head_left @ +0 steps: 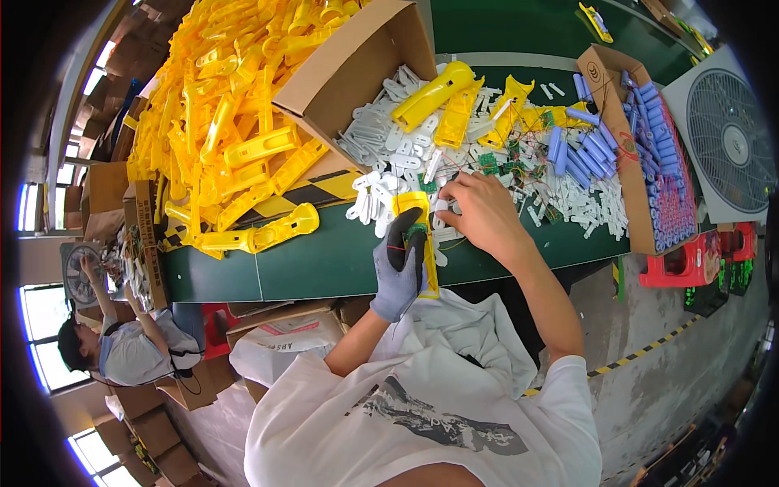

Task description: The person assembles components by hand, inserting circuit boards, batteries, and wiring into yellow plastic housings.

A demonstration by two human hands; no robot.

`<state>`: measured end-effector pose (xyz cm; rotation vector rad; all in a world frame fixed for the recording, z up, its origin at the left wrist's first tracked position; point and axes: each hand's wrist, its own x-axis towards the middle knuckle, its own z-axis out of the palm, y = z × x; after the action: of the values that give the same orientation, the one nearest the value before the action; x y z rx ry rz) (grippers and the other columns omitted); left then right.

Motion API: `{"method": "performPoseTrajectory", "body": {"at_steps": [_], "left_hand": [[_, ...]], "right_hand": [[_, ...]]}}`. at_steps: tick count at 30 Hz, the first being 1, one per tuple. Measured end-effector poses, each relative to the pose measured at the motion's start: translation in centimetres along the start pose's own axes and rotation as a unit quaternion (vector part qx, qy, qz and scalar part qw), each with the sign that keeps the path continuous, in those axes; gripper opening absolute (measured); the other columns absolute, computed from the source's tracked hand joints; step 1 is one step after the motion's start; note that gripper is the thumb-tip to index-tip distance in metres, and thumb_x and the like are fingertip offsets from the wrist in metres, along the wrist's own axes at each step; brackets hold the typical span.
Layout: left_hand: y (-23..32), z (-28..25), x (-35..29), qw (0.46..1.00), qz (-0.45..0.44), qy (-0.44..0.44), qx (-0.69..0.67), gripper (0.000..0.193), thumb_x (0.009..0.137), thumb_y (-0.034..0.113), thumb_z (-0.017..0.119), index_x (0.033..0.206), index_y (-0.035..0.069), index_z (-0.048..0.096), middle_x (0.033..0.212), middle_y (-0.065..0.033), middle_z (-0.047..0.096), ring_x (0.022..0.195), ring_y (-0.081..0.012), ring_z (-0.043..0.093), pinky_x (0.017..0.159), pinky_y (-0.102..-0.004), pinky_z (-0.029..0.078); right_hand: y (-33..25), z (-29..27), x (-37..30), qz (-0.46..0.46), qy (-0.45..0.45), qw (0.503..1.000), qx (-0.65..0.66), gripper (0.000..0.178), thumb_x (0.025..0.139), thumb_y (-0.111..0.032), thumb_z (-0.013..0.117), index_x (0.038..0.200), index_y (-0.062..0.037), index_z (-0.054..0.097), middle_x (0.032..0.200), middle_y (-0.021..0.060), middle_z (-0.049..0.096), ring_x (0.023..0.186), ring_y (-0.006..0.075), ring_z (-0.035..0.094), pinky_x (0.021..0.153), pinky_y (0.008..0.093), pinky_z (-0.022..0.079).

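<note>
My left hand [398, 272], in a grey-and-black glove, holds a long yellow plastic shell [431, 272] upright over the table's near edge. A small green circuit board [416, 230] shows in the shell near my gloved thumb. My bare right hand [485, 213] is beside the shell's upper end, its thumb and fingers curled together at the white plastic pieces; whatever lies between the fingertips is too small to make out. Ahead of both hands, more white pieces [403, 161], green boards with thin wires [488, 164] and several yellow shells [459, 114] lie mixed together.
A large heap of yellow shells [235, 114] fills the left, next to a tilted cardboard box [357, 65]. Purple-blue cylindrical cells [580, 154] lie loose, with more in a carton [641, 207]. A fan [734, 142] stands far right. Another person [138, 349] works at left.
</note>
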<state>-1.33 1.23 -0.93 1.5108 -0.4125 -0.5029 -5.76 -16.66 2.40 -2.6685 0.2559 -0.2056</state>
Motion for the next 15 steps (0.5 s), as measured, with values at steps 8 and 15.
{"method": "performPoseTrajectory", "body": {"at_steps": [8, 15], "left_hand": [[0.1, -0.6, 0.0, 0.999, -0.035, 0.009, 0.002, 0.031, 0.092, 0.004, 0.052, 0.122, -0.003, 0.054, 0.109, -0.0150, 0.063, 0.096, -0.0170, 0.059, 0.087, -0.0297, 0.046], [0.0, -0.5, -0.1, 1.000, 0.004, 0.020, -0.014, 0.031, 0.092, 0.006, 0.054, 0.121, -0.005, 0.054, 0.111, -0.0146, 0.062, 0.099, -0.0169, 0.058, 0.090, -0.0294, 0.044]], "right_hand": [[-0.5, -0.9, 0.2, 0.104, -0.027, 0.957, 0.269, 0.024, 0.076, -0.015, 0.077, 0.089, -0.0021, 0.061, 0.078, 0.0075, 0.066, 0.069, 0.0156, 0.062, 0.064, 0.0288, 0.047], [-1.9, 0.9, -3.9, 0.121, 0.183, 0.829, 0.515, 0.017, 0.081, -0.008, 0.074, 0.094, -0.0015, 0.067, 0.077, -0.0004, 0.065, 0.061, 0.0047, 0.053, 0.056, 0.0201, 0.041]]}}
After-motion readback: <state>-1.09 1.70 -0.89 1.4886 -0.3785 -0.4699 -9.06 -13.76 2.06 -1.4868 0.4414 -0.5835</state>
